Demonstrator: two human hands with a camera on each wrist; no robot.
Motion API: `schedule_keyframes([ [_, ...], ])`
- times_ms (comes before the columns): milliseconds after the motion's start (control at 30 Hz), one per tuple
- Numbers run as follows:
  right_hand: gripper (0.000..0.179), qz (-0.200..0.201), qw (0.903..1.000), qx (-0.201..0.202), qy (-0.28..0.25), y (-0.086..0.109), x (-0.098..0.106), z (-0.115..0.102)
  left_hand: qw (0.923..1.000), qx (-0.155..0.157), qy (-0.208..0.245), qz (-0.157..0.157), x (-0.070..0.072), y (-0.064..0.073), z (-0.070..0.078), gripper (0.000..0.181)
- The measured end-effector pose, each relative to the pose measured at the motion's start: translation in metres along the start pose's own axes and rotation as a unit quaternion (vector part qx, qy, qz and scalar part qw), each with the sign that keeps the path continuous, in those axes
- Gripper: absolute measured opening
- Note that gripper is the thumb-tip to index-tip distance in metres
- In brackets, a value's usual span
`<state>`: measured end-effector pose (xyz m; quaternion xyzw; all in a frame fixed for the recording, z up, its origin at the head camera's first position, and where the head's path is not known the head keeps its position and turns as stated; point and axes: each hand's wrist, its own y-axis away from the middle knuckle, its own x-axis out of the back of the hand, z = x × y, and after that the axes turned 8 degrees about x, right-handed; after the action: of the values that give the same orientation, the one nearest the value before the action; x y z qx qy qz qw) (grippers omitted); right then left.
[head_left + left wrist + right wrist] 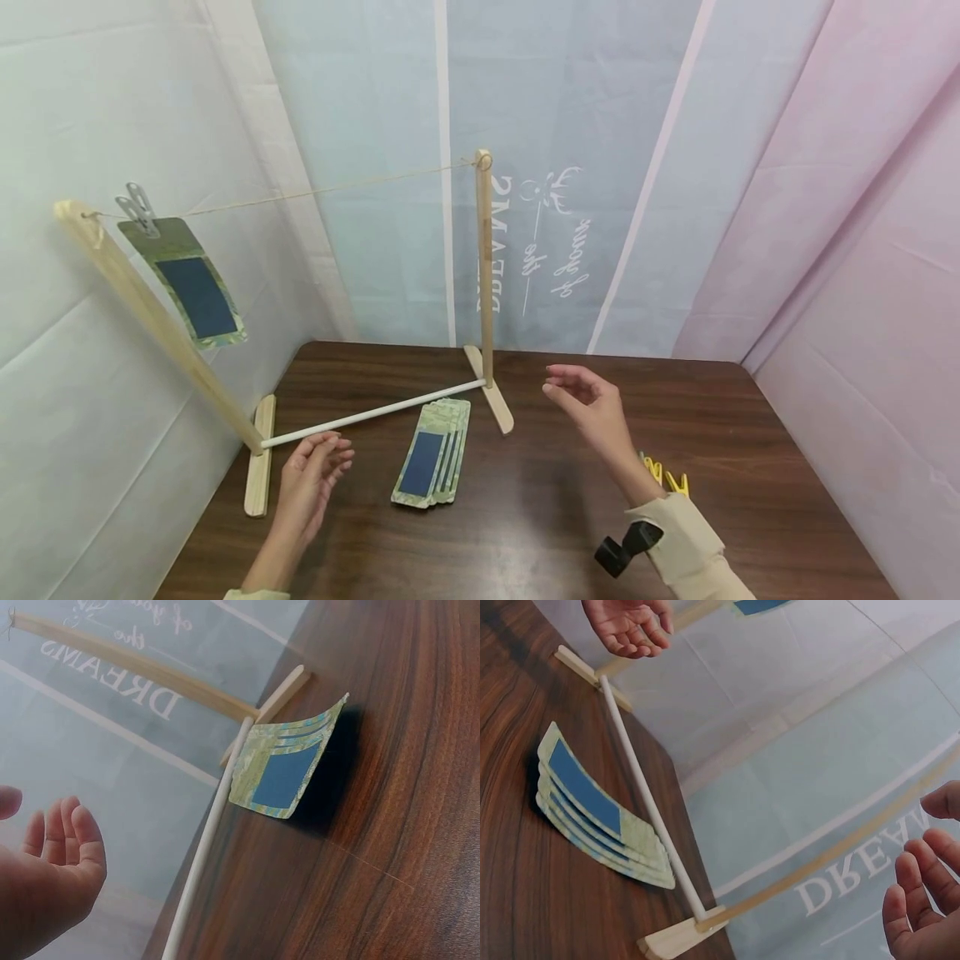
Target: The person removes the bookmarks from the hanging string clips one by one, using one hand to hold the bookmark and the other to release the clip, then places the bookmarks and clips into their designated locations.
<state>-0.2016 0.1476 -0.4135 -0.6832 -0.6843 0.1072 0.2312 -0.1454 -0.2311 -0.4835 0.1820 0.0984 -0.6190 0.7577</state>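
Note:
My left hand [310, 479] hovers near the left foot of a wooden stand, its fingers loosely bent around nothing. Over the right half of the table, my right hand [595, 408] is raised with relaxed fingers, also holding nothing. Between the two hands lies a fanned pile of several green patterned cards with dark blue panels [422, 463], slightly bowed in the wrist views. One similar card [197, 292] hangs at the left end of a string [330, 190], held by grey clothespins [139, 210].
The stand has a left post [161, 329], a right post [484, 275] and a white bar [375, 412] low between them. Yellow clothespins [677, 484] lie beside my right forearm, partly hidden by it. Printed cloth [375, 100] surrounds the brown table [750, 500].

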Motion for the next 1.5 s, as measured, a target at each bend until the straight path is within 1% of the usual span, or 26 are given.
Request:
schedule_keyframes([
  [233, 0.027, 0.000, 0.9998, 0.013, -0.017, -0.011, -0.010, -0.009, 0.9995, -0.017, 0.025, -0.001, -0.002, 0.000, 0.005, 0.006],
  [400, 0.027, -0.014, 0.9996, 0.020, -0.017, -0.018, -0.016, -0.018, 0.9989, -0.028, 0.036, -0.009, -0.003, 0.000, 0.009, 0.008],
  [567, 0.025, -0.018, 0.9993, 0.026, -0.019, -0.024, -0.022, -0.025, 0.9981, -0.040, 0.041, -0.023, -0.003, 0.000, 0.012, 0.009],
  [633, 0.024, -0.015, 0.9991, 0.029, -0.028, -0.025, -0.024, -0.027, 0.9976, -0.046, 0.042, -0.031, -0.003, 0.000, 0.013, 0.009],
  [800, 0.024, -0.019, 0.9980, 0.038, -0.048, -0.030, -0.028, -0.031, 0.9970, -0.054, 0.040, -0.038, -0.002, 0.000, 0.018, 0.008],
  [1000, 0.022, -0.034, 0.9974, 0.039, -0.052, -0.036, -0.032, -0.037, 0.9964, -0.059, 0.040, -0.046, -0.002, -0.001, 0.023, 0.008],
  [1133, 0.024, -0.048, 0.9961, 0.043, -0.061, -0.039, -0.036, -0.043, 0.9962, -0.060, 0.034, -0.052, -0.001, -0.001, 0.026, 0.009],
  [1300, 0.024, -0.069, 0.9932, 0.052, -0.077, -0.044, -0.043, -0.052, 0.9964, -0.056, 0.033, -0.054, 0.001, -0.002, 0.032, 0.011],
  [1433, 0.027, -0.084, 0.9918, 0.060, -0.075, -0.047, -0.047, -0.055, 0.9968, -0.050, 0.031, -0.054, 0.003, -0.004, 0.037, 0.014],
  [1500, 0.028, -0.090, 0.9908, 0.070, -0.072, -0.049, -0.050, -0.057, 0.9972, -0.047, 0.025, -0.053, 0.004, -0.005, 0.039, 0.016],
])
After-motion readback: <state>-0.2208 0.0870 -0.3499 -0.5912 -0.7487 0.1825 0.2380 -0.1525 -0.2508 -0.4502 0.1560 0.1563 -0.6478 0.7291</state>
